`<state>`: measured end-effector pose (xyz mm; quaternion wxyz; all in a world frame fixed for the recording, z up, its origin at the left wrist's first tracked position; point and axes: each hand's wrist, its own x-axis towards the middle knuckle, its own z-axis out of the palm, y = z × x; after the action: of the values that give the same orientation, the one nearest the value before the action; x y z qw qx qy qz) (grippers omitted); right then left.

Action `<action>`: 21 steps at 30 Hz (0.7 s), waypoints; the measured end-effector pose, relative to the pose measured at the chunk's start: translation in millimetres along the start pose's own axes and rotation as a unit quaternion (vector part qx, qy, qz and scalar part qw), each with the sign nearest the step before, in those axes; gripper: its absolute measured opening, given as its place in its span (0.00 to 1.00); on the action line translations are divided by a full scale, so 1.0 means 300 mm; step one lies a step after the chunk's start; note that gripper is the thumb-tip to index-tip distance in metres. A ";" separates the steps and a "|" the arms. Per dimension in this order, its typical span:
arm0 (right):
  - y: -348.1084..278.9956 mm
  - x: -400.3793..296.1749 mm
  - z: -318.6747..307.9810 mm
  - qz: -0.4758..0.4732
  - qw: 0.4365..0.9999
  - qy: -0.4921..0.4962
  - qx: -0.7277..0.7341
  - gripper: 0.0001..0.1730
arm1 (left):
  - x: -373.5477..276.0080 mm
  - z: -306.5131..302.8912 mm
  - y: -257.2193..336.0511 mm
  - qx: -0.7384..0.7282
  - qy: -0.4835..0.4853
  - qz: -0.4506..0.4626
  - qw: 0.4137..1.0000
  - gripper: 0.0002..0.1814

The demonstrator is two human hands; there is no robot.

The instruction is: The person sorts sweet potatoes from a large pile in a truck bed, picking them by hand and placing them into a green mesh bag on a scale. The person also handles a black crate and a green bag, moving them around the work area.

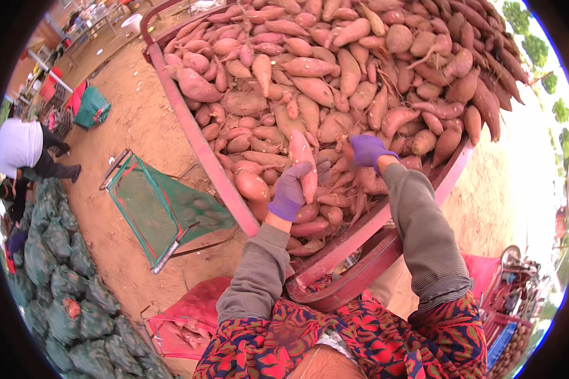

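Observation:
My left hand (290,190), in a purple and grey work glove, grips a long pink sweet potato (301,154) that points away from me. Just to its right, my right hand (367,150), in a matching glove, is bent down at the heap of sweet potatoes (313,90). Its fingertips are blurred and partly hidden, so whether they hold a sweet potato is unclear. The heap fills a red metal cart bed (204,142), rising higher at the far right. Smaller, thin roots lie near the cart's front corner, below both hands.
Left of the cart, a green mesh bag (189,201) hangs on a metal frame, with sweet potatoes inside. A red mesh bag (185,327) sits nearer me. Filled green sacks (66,293) line the lower left, where a person (23,147) bends over. A motor vehicle (517,279) stands at right.

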<state>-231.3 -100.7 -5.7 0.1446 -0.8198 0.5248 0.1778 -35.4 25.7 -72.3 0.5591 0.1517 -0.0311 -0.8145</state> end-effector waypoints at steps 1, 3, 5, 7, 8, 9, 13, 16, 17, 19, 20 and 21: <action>-0.058 -0.033 -0.083 -0.030 0.998 -0.018 0.046 0.39 | 0.001 -0.006 0.002 0.011 -0.007 0.049 0.999 0.25; -0.056 -0.064 -0.122 -0.089 0.971 0.051 0.216 0.37 | 0.039 0.026 -0.016 0.034 -0.033 0.126 0.991 0.26; -0.185 -0.133 -0.197 -0.106 0.880 0.038 0.460 0.34 | 0.045 0.033 0.024 -0.036 -0.068 0.136 0.988 0.30; -0.236 -0.146 -0.216 -0.151 0.870 0.068 0.465 0.30 | 0.016 0.063 0.068 -0.097 -0.098 0.140 0.980 0.33; -0.254 -0.155 -0.226 -0.172 0.863 0.083 0.467 0.28 | -0.023 0.095 0.085 -0.090 -0.104 0.126 0.982 0.29; -0.266 -0.170 -0.240 -0.182 0.867 0.099 0.453 0.26 | -0.038 0.080 0.088 -0.129 -0.146 0.139 0.971 0.29; -0.200 -0.182 -0.260 -0.225 0.913 0.229 0.254 0.20 | -0.153 0.070 0.174 -0.012 -0.140 0.303 0.943 0.23; -0.098 -0.185 -0.218 -0.182 0.945 0.216 0.164 0.19 | -0.291 0.108 0.350 0.170 -0.240 0.416 0.861 0.19; -0.082 -0.175 -0.210 -0.165 0.953 0.182 0.175 0.20 | -0.341 0.092 0.436 0.181 -0.288 0.408 0.847 0.20; -0.062 -0.193 -0.226 -0.160 0.960 0.178 0.143 0.21 | -0.439 0.096 0.508 0.215 -0.057 0.477 0.850 0.23; -0.066 -0.192 -0.235 -0.165 0.962 0.174 0.130 0.21 | -0.490 0.067 0.558 0.206 0.058 0.479 0.851 0.23; -0.073 -0.192 -0.243 -0.173 0.962 0.161 0.139 0.22 | -0.545 0.042 0.611 0.189 0.170 0.468 0.846 0.22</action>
<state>-223.4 -76.1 86.1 0.1992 -0.8877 0.4109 -0.0591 179.9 106.4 14.7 0.8310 0.3581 -0.1567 -0.3958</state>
